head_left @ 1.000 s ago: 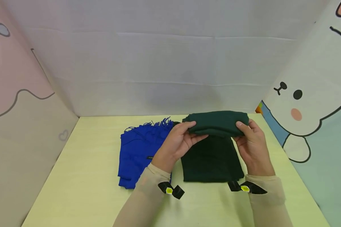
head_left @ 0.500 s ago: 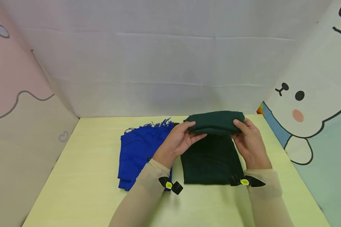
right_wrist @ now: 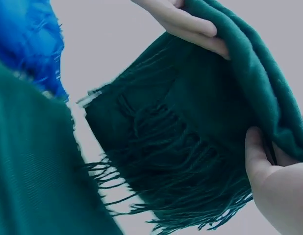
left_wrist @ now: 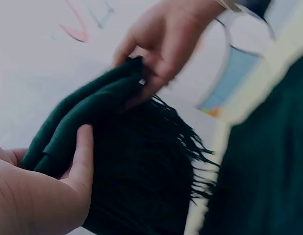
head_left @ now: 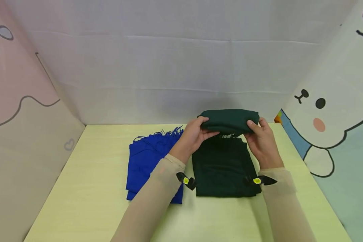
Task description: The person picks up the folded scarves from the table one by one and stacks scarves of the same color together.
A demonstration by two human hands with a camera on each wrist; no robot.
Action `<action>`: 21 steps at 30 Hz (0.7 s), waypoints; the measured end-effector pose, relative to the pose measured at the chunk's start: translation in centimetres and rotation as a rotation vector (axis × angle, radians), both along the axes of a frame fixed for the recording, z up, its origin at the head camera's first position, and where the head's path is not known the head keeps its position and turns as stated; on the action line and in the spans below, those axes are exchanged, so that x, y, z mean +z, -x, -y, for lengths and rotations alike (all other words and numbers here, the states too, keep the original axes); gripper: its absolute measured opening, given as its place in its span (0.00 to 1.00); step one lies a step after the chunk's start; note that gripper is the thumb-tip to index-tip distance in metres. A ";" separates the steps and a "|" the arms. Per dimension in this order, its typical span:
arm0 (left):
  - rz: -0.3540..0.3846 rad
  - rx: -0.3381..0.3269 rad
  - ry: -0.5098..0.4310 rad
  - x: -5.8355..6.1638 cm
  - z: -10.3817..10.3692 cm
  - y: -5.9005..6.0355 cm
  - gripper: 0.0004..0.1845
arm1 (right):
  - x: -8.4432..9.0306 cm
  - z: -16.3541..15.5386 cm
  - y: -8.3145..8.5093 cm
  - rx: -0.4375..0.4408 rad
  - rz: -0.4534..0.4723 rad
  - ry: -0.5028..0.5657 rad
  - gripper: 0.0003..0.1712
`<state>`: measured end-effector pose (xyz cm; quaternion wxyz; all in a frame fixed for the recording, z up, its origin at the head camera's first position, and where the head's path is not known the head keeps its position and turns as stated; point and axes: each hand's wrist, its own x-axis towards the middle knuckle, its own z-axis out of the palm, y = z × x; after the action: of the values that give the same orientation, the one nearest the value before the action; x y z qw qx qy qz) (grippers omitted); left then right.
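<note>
A folded dark green scarf is held up between both hands near the table's back edge. At its left end my left hand pinches the fold, thumb on top and fingers underneath. The right hand grips the other end in the same way. Both wrist views show the scarf's doubled roll, with dark cloth and long fringe hanging below it. On the table just in front lies a folded dark green fringed cloth, flat and roughly square.
A folded blue fringed scarf lies left of the green cloth, partly hidden by my left forearm. The pale yellow table is bounded by a white back wall and printed side walls, the right one with a cartoon animal.
Both hands have lifted the green scarf up and away toward the back wall. Its fringe now shows beneath it, and more of the green cloth on the table is uncovered.
</note>
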<state>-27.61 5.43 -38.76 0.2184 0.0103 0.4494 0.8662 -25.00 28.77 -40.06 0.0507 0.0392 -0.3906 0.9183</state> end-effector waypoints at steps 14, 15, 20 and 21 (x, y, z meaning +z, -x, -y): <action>0.142 -0.051 0.015 -4.6 -0.3 -3.5 0.22 | -4.5 -1.1 -4.2 -0.011 0.190 -0.128 0.12; 0.149 -0.054 0.010 -4.7 -0.4 -3.9 0.22 | -4.6 -1.2 -4.7 -0.015 0.198 -0.131 0.12; 0.156 -0.057 0.022 -5.1 -0.6 -5.7 0.24 | -4.7 -1.2 -6.9 -0.014 0.234 -0.138 0.13; 0.151 -0.059 0.031 -5.3 -0.6 -6.1 0.24 | -4.7 -1.1 -7.3 -0.011 0.239 -0.150 0.13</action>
<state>-21.52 6.00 -44.03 0.2773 -0.0454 0.4444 0.8506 -17.72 29.91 -44.80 0.0058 -0.0691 -0.4614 0.8845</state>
